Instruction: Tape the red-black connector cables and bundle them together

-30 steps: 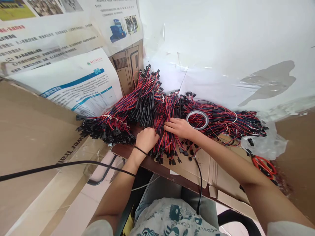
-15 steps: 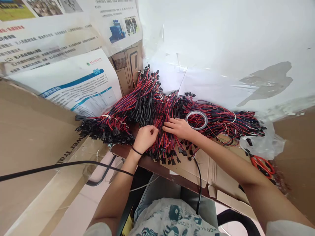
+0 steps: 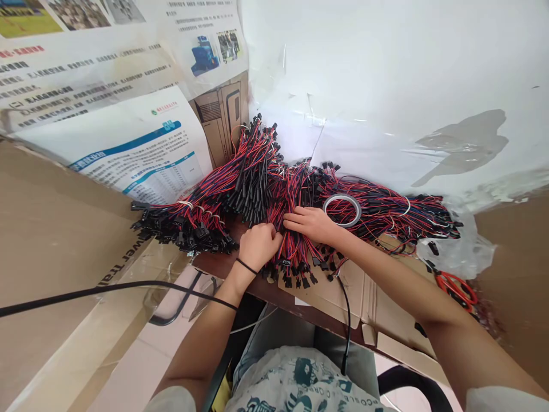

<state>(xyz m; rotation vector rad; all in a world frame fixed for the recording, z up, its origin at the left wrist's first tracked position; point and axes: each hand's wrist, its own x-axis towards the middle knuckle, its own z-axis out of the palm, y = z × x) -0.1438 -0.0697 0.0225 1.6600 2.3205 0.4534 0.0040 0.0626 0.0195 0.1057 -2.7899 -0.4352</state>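
In the head view a bundle of red and blue wires with black connectors [image 3: 295, 249] lies between my two hands at the table's front edge. My left hand [image 3: 259, 246] is closed at its left side; the fingertips are partly hidden among the wires. From the right, my right hand [image 3: 312, 224] bends its fingers over the same bundle, its thumb out of sight. Just beyond the right hand, a white roll of tape [image 3: 358, 212] rests on more wires.
A tied wire bundle [image 3: 201, 209] lies left, with upright wires [image 3: 253, 166] behind it. Another bundle [image 3: 412, 214] stretches right, near a plastic bag [image 3: 469, 257] and orange-handled scissors [image 3: 457, 289]. Flattened cardboard [image 3: 326, 294] covers the table; a black cable [image 3: 171, 283] crosses at left.
My left hand has moved slightly right, in against the bundle. The connectors at the bundle's lower end have shifted a little right. My right hand stays nearly in place.
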